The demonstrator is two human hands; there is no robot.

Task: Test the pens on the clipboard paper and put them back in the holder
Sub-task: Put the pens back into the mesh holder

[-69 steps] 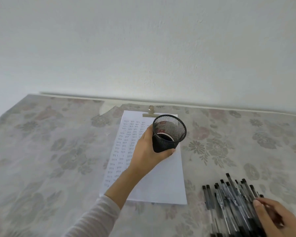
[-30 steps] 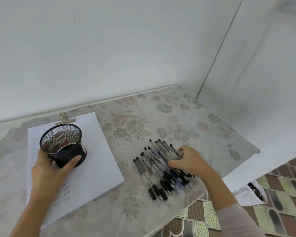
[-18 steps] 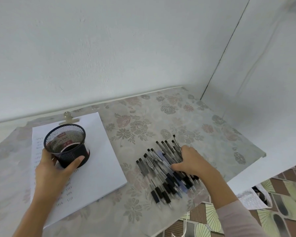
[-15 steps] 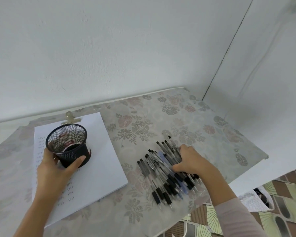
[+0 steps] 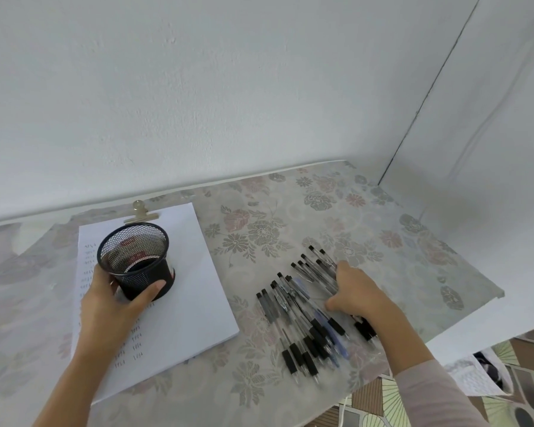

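Observation:
A black mesh pen holder (image 5: 136, 263) is tilted toward me over the clipboard paper (image 5: 179, 291), and it looks empty. My left hand (image 5: 111, 306) grips it from below, thumb on its near side. The paper carries rows of small pen marks down its left part, and a metal clip (image 5: 140, 211) pins its top. Several black and clear pens (image 5: 299, 315) lie in a fanned pile on the table to the right of the paper. My right hand (image 5: 356, 292) rests on the right side of that pile, fingers curled over some pens.
The table (image 5: 290, 223) has a floral cloth and stands in a corner between two white walls. Its right and near edges drop to a tiled floor (image 5: 506, 392), where a white crumpled item (image 5: 475, 377) lies.
The view swung right and down from the clipboard to the pen pile. My left hand keeps the holder over the paper. My right hand has shifted slightly on the pens.

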